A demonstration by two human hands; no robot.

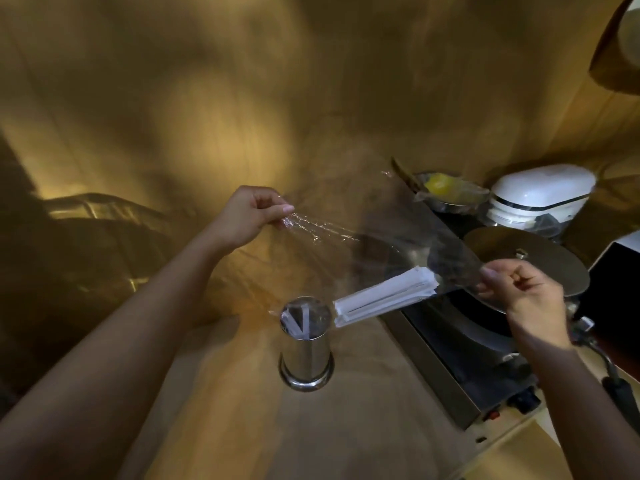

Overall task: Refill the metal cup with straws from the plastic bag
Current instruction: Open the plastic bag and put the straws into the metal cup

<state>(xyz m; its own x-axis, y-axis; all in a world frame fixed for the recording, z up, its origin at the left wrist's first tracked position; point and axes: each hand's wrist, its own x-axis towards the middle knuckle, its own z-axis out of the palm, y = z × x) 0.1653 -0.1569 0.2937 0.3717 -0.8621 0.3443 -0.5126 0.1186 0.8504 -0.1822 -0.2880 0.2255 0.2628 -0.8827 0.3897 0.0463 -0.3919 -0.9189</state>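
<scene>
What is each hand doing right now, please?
Left hand: closed, pinching one edge of the clear plastic bag of white paper-wrapped straws.
Right hand: closed, pinching the bag's opposite edge.

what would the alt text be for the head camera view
Two bare hands, left hand and right hand, stretch a clear plastic bag holding paper-wrapped straws above a nearly empty metal cup on a wooden counter.

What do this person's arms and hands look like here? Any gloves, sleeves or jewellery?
Both forearms are bare as far as the picture shows, with no sleeve in view. The left hand and right hand wear no gloves. No watch, bracelet or ring shows, though the dim light could hide a thin one.
</scene>
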